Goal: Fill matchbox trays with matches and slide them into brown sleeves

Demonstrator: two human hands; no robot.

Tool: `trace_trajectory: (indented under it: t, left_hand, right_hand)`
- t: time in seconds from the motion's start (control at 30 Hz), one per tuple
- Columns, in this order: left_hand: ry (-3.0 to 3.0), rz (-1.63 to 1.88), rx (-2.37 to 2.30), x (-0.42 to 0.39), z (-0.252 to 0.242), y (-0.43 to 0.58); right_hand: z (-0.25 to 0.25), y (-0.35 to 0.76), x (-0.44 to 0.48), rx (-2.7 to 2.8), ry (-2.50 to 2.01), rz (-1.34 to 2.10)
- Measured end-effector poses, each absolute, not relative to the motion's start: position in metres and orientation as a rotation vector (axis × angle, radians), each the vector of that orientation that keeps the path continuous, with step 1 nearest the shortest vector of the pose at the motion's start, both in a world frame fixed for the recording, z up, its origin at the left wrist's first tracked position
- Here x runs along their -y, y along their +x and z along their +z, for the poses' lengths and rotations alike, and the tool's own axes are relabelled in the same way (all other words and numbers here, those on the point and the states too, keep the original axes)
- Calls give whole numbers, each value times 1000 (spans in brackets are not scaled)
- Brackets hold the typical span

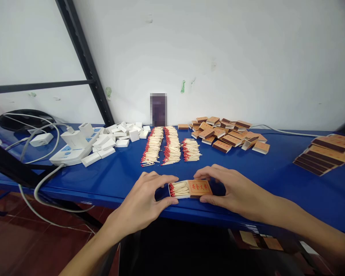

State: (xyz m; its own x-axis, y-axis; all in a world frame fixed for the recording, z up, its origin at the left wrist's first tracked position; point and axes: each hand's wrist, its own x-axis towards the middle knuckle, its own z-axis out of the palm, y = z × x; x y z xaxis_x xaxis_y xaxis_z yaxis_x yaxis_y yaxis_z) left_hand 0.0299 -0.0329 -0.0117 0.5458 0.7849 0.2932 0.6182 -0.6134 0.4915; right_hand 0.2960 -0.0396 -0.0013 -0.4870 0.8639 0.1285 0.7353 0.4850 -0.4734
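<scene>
Near the front edge of the blue table, a matchbox (200, 187) is half open between my hands. Its white tray (184, 196) sticks out to the left, filled with red-headed matches (179, 188). My left hand (149, 191) grips the tray's left end between thumb and fingers. On the right, my right hand (227, 188) holds the orange sleeve by its long sides. Beyond the box lie three rows of loose matches (172, 145), the right one shorter.
White trays (115, 136) are heaped at the back left, beside a power strip (74, 147) with cables. Orange sleeves (227, 134) are piled at the back right. Stacked matchboxes (323, 155) stand far right. A black metal post (86, 57) rises at left; a white wall stands behind.
</scene>
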Motion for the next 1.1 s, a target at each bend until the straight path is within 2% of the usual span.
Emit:
trace_trajectory:
  t: [0.37,0.5,0.8,0.93,1.1]
  left_hand:
    - [2340,763,-953,33,-12,33]
    - [2280,871,-882,33,-14,34]
    - [2277,828,-853,31,-11,32]
    - [2264,938,-890,28,-14,20]
    - [2310,948,-1052,24,-17,11]
  right_hand:
    - [-6,270,44,2415,-1149,609]
    - [-8,261,44,2459,-1048,590]
    - [-12,255,54,2444,-1024,519]
    - [-18,282,72,2244,-1214,324]
    - [-5,393,90,1749,-1699,-154]
